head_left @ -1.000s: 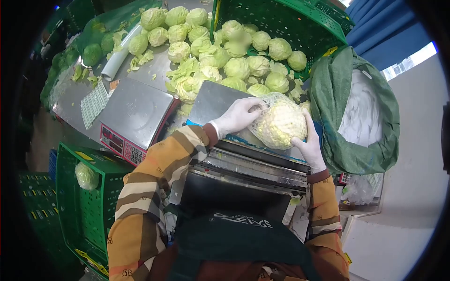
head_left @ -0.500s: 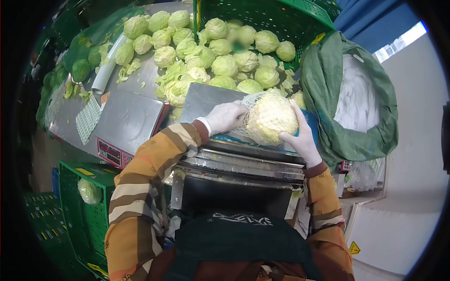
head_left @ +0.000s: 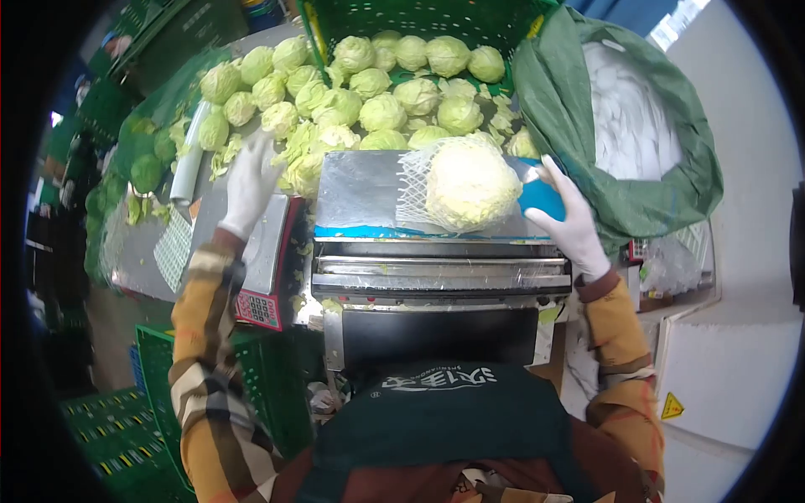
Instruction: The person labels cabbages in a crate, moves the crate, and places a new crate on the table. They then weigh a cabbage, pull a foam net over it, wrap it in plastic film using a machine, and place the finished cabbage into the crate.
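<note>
A pale cabbage (head_left: pixel 471 184) sits on the metal plate (head_left: pixel 359 189) of the wrapping machine, partly inside a white foam net (head_left: pixel 412 191) that spreads out flat to its left. Just right of it, my gloved right hand (head_left: pixel 574 222) is open, thumb and fingers apart, over a blue surface (head_left: pixel 541 199). My gloved left hand (head_left: pixel 250 180) reaches above the scale (head_left: pixel 270 235) with its fingers stretched toward the loose cabbages (head_left: pixel 279 119). It holds nothing that I can see.
More cabbages (head_left: pixel 382 111) and torn leaves cover the bench in front of a green crate (head_left: pixel 323 33). A green sack (head_left: pixel 537 92) full of white foam nets (head_left: pixel 631 117) stands at right. A film roll (head_left: pixel 191 155) lies at left; another green crate (head_left: pixel 159 369) is below.
Both hands have let go of the netted cabbage, which stays on the plate. My left hand has swung left and up over the scale; my right hand has moved slightly right. The view has shifted.
</note>
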A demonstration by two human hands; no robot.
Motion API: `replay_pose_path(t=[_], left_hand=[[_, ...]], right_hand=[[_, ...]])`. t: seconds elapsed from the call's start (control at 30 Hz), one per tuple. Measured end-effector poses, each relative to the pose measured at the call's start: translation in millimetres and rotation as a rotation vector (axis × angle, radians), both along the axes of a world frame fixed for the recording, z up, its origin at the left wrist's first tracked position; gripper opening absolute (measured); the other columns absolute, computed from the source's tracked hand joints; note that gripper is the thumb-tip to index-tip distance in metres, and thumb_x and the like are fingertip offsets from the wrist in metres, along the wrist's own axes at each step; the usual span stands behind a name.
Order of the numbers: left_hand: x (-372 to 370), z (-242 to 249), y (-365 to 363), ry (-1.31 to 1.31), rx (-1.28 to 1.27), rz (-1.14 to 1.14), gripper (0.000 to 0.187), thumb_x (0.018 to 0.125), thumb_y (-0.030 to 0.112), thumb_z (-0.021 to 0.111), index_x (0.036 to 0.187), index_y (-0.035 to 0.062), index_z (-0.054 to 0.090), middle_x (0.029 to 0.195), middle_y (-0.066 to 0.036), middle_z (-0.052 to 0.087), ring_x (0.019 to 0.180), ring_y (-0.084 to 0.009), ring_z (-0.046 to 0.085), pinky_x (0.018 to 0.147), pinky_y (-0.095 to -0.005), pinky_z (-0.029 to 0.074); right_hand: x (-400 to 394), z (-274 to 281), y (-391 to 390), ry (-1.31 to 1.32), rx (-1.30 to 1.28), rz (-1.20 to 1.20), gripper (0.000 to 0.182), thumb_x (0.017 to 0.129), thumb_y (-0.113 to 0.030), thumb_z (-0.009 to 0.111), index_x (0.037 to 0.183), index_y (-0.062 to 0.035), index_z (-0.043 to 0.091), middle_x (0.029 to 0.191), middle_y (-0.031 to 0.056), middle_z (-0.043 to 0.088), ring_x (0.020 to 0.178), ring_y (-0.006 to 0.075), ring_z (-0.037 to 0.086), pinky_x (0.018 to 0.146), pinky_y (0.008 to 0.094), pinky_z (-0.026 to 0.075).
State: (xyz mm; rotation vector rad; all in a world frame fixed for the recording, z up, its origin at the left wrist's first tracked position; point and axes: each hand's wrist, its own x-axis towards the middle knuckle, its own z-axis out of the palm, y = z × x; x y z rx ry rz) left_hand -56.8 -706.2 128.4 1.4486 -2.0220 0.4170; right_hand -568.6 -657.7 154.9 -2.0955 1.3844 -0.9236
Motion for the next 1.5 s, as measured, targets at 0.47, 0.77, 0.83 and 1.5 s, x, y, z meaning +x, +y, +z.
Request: replay_pose_path(t=[0.47, 0.77, 0.83, 1.5], left_hand=[[-66, -23, 82, -0.815, 0.481, -0.722, 0.060, 0.086, 0.012, 0.052, 0.145, 0.0132, 0.041, 0.066, -0.005, 0.053, 0.060, -0.0227, 0.057, 0.055, -0.0359, 0.048], [-87, -30, 115, -0.209, 0.491, -0.448, 0.028, 0.090, 0.016, 0.061, 0.118, 0.0130, 0.064, 0.075, -0.012, 0.063, 0.066, -0.0308, 0.064, 0.059, -0.0401, 0.051], [-86, -24, 136, -0.079, 0.508, -0.401, 0.022, 0.093, 0.019, 0.060, 0.112, 0.0109, 0.066, 0.075, -0.012, 0.064, 0.066, -0.0306, 0.064, 0.059, -0.0405, 0.051], [-203, 28, -107, 0.957, 0.714, -0.536, 0.057, 0.103, 0.039, 0.044, 0.147, 0.0028, 0.036, 0.139, -0.014, 0.052, 0.131, -0.0254, 0.047, 0.111, -0.0361, 0.035]], right_hand=[[-76, -41, 50, 1.100, -0.374, 0.445, 0.065, 0.081, -0.007, 0.052, 0.145, -0.0169, 0.042, 0.075, 0.0033, 0.050, 0.070, 0.0185, 0.054, 0.065, 0.0318, 0.044], [-54, -73, 77, 0.329, -0.093, 0.058, 0.020, 0.091, -0.022, 0.063, 0.104, -0.0101, 0.072, 0.083, 0.0128, 0.070, 0.075, 0.0287, 0.068, 0.067, 0.0358, 0.053], [-53, -72, 94, -0.052, 0.027, -0.067, 0.019, 0.093, -0.016, 0.060, 0.099, -0.0024, 0.072, 0.097, 0.0156, 0.072, 0.086, 0.0277, 0.071, 0.074, 0.0328, 0.054], [-1, 2, -127, -0.294, -0.110, -0.173, 0.059, 0.098, -0.036, 0.055, 0.142, 0.0006, 0.042, 0.141, 0.0186, 0.049, 0.133, 0.0276, 0.044, 0.112, 0.0345, 0.033]])
